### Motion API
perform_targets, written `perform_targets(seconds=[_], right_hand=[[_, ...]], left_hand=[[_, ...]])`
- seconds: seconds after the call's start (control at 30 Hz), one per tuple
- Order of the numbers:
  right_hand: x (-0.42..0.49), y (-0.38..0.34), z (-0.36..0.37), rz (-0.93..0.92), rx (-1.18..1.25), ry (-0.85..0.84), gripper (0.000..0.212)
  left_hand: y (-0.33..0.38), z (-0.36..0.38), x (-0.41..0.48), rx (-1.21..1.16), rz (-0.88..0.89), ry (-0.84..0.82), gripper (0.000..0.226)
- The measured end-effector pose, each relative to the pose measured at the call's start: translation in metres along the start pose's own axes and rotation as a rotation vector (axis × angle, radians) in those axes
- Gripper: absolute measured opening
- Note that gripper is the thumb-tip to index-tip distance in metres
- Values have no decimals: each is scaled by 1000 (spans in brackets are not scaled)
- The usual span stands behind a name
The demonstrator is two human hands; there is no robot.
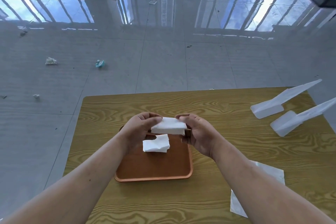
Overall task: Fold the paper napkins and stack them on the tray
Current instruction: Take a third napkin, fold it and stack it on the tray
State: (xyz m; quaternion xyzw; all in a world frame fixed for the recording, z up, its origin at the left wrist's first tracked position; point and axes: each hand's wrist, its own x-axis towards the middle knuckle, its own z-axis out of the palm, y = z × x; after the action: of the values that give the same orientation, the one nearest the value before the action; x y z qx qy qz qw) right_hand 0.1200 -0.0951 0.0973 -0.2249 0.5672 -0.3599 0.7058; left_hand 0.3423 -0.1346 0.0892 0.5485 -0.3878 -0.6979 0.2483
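Note:
A brown tray (154, 171) lies on the wooden table (218, 107). On its far half rests a small stack of folded white napkins (156, 143). Above the tray's far edge I hold another folded white napkin (169, 126) flat between both hands. My left hand (140, 129) pinches its left end, and my right hand (198, 132) grips its right end. Part of the tray's far rim is hidden behind my hands.
A flat unfolded napkin sheet (261, 183) lies on the table at my right, partly under my right forearm. Two white plastic pieces (283, 103) sit at the table's far right corner. Scraps of litter (100, 63) dot the grey tiled floor beyond.

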Motion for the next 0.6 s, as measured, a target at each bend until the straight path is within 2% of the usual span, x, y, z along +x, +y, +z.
perform_targets(seconds=[0.13,0.2,0.3,0.37,0.53,0.6], right_hand=[[21,19,9,9,-185,82,43],[36,35,15,21,-240,151,36],[55,64,19,26,-394,268,19],[63,78,22,20,-533,290,11],[75,92,27,-27,-799,314,8],[75,95,28,-57,-881,308,15]], left_hand=[[-26,-11,8,141,15,135,38],[-44,-16,14,184,-8,234,35],[-75,-27,22,321,-78,344,16],[-91,-34,26,381,-122,379,16],[-112,-39,35,543,-165,407,21],[-116,-38,36,583,-154,420,20]])
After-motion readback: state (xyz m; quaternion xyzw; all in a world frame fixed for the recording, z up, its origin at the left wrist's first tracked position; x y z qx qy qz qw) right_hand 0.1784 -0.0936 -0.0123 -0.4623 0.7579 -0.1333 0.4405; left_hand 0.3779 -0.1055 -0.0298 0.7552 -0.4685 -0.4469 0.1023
